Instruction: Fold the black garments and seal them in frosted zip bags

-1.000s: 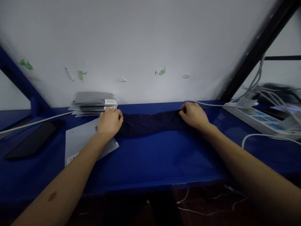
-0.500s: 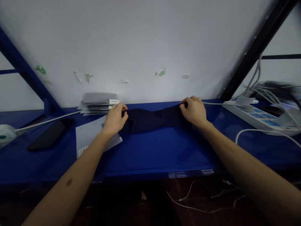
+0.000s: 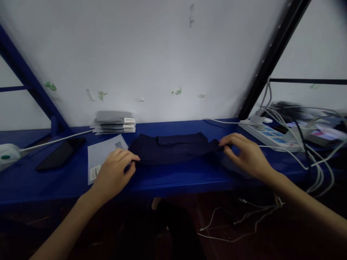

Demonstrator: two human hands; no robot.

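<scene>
A dark navy piece of cloth (image 3: 170, 151), perhaps a garment, lies spread across the blue table with a folded strip along its back edge. My left hand (image 3: 116, 171) pinches its near left corner between thumb and fingers. At the other end, my right hand (image 3: 244, 153) grips the right corner, which is lifted slightly into a small peak. Partly behind my left hand rests a flat grey plastic bag (image 3: 104, 151) with printed labels.
Behind the bag sits a stack of grey packets (image 3: 115, 122) against the white wall. A black phone (image 3: 61, 155) lies at left near a white plug (image 3: 9, 155). A white power strip (image 3: 271, 135) with tangled cables stands at right. Blue table (image 3: 173, 186) ends close in front.
Both hands have come nearer to me and moved further apart. The cloth has followed, its near edge drawn forward, and a folded strip now shows at its back. The view has shifted right.
</scene>
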